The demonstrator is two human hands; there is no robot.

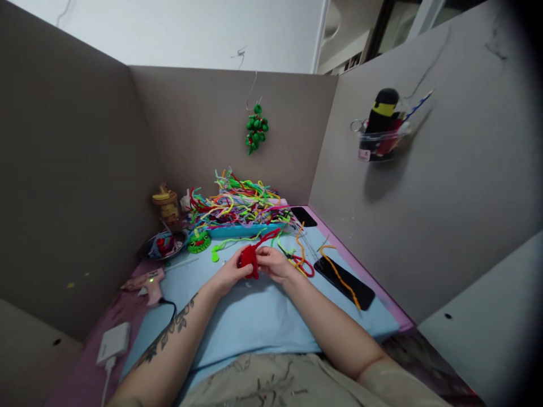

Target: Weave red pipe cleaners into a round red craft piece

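Observation:
My left hand is closed round a red pipe-cleaner piece, a compact, fuzzy shape. Red stems stick out of it toward the upper right. My right hand pinches the right side of the same piece, its fingertips partly hidden behind it. Just right of my right hand lie scissors with red handles. To the left of my hands sit a green round craft piece with a face and a small bright green piece.
A blue tray heaped with coloured pipe cleaners stands at the back. A pink glue gun, a white power bank and a bowl are left. A black phone lies right, under an orange pipe cleaner. Partition walls enclose the table.

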